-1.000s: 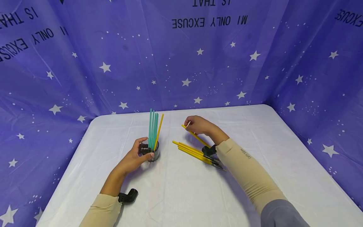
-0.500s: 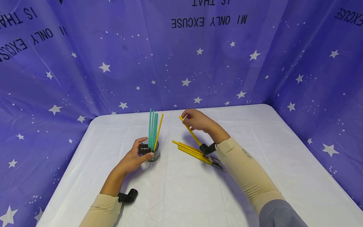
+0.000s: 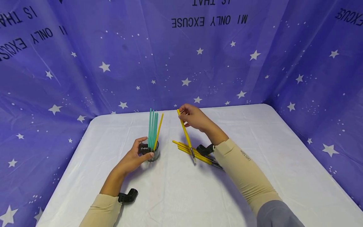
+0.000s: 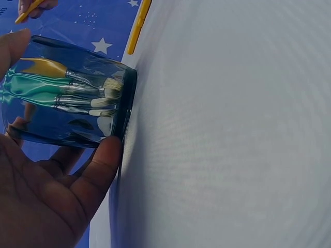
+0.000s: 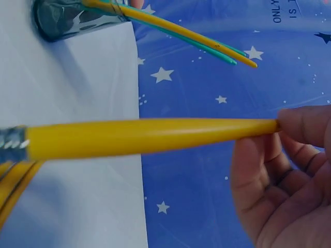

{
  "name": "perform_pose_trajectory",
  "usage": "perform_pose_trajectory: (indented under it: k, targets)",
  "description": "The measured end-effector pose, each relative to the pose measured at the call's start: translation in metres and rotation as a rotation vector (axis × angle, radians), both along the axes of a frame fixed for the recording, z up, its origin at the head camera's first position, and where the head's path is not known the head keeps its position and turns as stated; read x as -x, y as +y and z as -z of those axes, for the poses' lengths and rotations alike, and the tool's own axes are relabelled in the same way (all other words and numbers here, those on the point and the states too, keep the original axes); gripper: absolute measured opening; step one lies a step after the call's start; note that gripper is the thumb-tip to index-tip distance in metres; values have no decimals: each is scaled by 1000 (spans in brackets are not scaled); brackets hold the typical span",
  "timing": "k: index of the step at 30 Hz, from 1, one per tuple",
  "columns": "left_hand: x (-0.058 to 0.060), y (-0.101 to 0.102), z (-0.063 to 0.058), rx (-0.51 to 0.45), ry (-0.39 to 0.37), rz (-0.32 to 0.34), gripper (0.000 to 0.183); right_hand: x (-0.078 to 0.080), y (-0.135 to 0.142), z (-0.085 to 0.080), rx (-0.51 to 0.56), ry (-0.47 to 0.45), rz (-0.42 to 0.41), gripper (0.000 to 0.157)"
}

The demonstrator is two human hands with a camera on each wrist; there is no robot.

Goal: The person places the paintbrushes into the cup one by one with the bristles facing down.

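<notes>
My left hand curls round a dark clear glass that stands on the table at left. Inside it, bristles down, are several teal-handled paintbrushes and one yellow-handled paintbrush. Their pale bristles show through the wall in the left wrist view. My right hand pinches another yellow paintbrush near the end of its handle, with the bristles hanging down. This brush slants over several yellow paintbrushes lying on the table.
A white cloth covers the table. Purple curtains with white stars and lettering stand behind it and at both sides. Each wrist wears a black camera mount, the left one low over the cloth.
My right hand has lifted the yellow paintbrush and moved away and slightly left; the brush has swung from lying slanted to hanging steeply. My left hand and the glass have stayed put.
</notes>
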State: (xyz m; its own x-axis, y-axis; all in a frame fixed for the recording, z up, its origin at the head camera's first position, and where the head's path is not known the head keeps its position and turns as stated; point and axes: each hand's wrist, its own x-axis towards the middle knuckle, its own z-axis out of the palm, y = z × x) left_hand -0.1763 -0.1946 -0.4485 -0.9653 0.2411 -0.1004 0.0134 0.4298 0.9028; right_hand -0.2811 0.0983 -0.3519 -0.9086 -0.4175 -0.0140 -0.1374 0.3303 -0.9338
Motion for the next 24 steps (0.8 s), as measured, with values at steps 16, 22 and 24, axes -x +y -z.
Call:
perform_pose_trajectory:
  k: [16, 22, 24]
  targets:
    - [0, 1, -2, 2, 27, 3, 81, -7, -18, -10, 343, 91, 113, 14]
    - [2, 1, 1, 13, -4, -15, 82, -8, -23, -17, 444, 115, 162, 15]
    - [2, 1, 1, 18, -2, -11, 83, -8, -25, -19, 495, 110, 187, 15]
